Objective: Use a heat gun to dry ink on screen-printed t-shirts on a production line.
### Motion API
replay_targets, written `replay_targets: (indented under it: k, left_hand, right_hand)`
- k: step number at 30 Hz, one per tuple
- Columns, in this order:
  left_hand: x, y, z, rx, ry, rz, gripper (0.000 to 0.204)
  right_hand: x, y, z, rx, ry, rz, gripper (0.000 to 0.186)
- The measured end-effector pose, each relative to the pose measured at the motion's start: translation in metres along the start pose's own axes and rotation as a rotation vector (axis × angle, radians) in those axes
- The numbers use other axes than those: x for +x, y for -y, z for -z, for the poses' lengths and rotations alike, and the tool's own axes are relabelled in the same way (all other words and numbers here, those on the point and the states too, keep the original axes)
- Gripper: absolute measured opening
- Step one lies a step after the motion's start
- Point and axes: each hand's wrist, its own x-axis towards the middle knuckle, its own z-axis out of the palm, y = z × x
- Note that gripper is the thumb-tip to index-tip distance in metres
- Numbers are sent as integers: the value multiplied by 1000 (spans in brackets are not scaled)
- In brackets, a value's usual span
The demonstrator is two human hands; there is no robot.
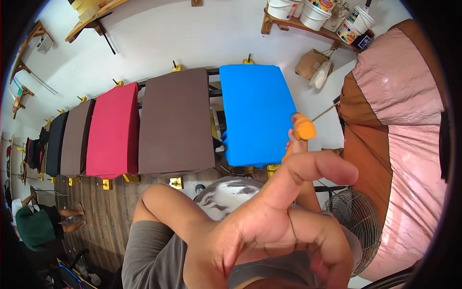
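- White wall (192, 41) and wooden floor (108, 212): setting for a row of cloth-covered panels. Landmark for all entries: the blue panel (257, 108), at the right end of the row.
- Left of the blue panel, in order: a large brown panel (178, 123), a red panel (113, 130), a smaller brown panel (76, 139), a black panel (56, 144). Yellow brackets (176, 183) show along the edges of the row.
- Above and right of the blue panel: a wooden shelf (266, 25) bearing white buckets (313, 19).
- Right of the blue panel: a crumpled pink sheet (418, 168) beside orange-brown cloth (368, 168). Below and right: a wire-caged fan (353, 216).
- Far left of the blue panel: another person (36, 226), in green and black clothing.
- Orange object (305, 128), one, exact kind unclear: at the right edge of the blue panel as seen; contact with the cloth cannot be told.
- Right hand (298, 143), bare: fingers appear wrapped around the orange object; forearm partly hidden by the left hand.
- Left hand (269, 226), bare: nearest the camera, below the blue panel in view; palm showing, fingers bent and apart, no item visible between them.
- Step in hand, as judged: one-handed holding of the orange object by the blue panel, left hand free.
- Next move, as judged, calls for: a firm right grip, left fingers clear of the blue cloth.
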Motion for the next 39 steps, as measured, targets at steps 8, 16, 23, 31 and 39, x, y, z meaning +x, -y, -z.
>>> replay_targets:
  k: [8, 16, 23, 31, 39]
  left_hand:
    - [-45, -11, 51, 66, -50, -234, 83]
    - [-57, -26, 121, 162, -100, -503, 61]
    - [-46, -56, 200, 198, -125, -695, 42]
    - [-74, -62, 256, 328, -165, -973, 22]
    - [-45, -171, 221, -357, 95, 366, 6]
  right_hand:
    - [-9, -36, -23, -87, 3, 83, 23]
    - [-30, -6, -30, -333, 87, 500, 26]
    - [-38, -23, -20, -401, 506, 209, 27]
    - [-3, -2, -23, 117, -112, 12, 23]
    - [11, -32, -30, -69, 125, 107, 23]
